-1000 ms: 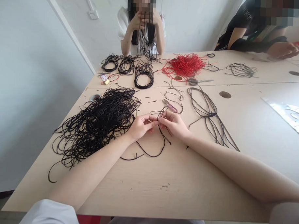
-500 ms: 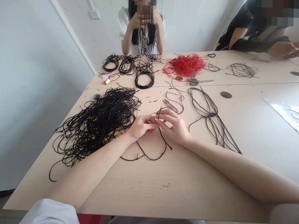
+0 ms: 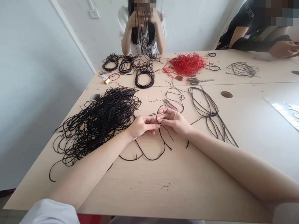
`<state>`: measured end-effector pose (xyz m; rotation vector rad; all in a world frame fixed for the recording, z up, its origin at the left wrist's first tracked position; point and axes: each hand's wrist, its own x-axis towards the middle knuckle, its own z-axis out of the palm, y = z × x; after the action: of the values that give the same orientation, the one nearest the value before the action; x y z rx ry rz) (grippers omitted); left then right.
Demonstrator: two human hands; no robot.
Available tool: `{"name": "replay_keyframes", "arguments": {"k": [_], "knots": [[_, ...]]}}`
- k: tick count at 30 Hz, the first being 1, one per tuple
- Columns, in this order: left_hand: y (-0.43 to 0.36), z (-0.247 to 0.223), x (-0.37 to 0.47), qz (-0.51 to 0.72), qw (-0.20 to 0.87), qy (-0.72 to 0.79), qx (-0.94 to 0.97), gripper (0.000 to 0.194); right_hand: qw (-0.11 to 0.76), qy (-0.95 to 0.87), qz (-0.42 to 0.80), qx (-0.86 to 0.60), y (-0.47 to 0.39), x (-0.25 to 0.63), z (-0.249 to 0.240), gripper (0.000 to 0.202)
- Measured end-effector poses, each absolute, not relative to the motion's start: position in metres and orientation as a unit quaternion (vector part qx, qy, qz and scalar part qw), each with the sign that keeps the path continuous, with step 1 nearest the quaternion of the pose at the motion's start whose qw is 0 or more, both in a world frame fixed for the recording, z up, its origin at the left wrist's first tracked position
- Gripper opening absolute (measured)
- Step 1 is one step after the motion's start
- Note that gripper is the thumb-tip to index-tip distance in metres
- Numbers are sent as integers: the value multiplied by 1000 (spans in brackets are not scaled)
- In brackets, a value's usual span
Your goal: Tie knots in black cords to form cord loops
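Note:
My left hand point(image 3: 144, 125) pinches a thin black cord point(image 3: 160, 155) between thumb and fingers. Close against it, my right hand point(image 3: 175, 122) is closed on the same cord with thumb and forefinger. A small loop of the cord stands up between the two hands, and its tail hangs in a curve onto the table below. The exact crossing of the strands at the fingertips is hidden. Left of my left hand lies a big tangled pile of black cords point(image 3: 102, 120). Just beyond my right hand are pink-handled thread snips point(image 3: 171, 104).
A tied black cord bundle point(image 3: 212, 114) lies to the right. Farther back are coiled black cords point(image 3: 144, 79), a red cord heap point(image 3: 187, 65) and scissors point(image 3: 196, 81). Opposite, a person's hands point(image 3: 143, 20) hold black cords; another person's hands point(image 3: 286, 48) are at far right.
The cord loop between my fingers has grown larger and rounder, with a loose end now showing below my right hand. My right hand has shifted its fingers slightly; my left has barely moved.

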<state>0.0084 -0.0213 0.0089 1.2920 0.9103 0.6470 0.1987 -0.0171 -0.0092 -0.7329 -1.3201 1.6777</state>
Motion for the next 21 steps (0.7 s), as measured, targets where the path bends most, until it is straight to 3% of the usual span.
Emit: {"name": "replay_keyframes", "arguments": {"k": [5,18,21], "knots": [[-19,12,6,271,659,409,570,20,406,-544,671,-299,-20,199,-4,39],[-21,12,9,246,650,392,603,21,453,-458,636,-424,-14,199,-12,48],[-21,9,10,277,639,403,594,22,452,-460,635,-426,-13,199,-11,39]]}}
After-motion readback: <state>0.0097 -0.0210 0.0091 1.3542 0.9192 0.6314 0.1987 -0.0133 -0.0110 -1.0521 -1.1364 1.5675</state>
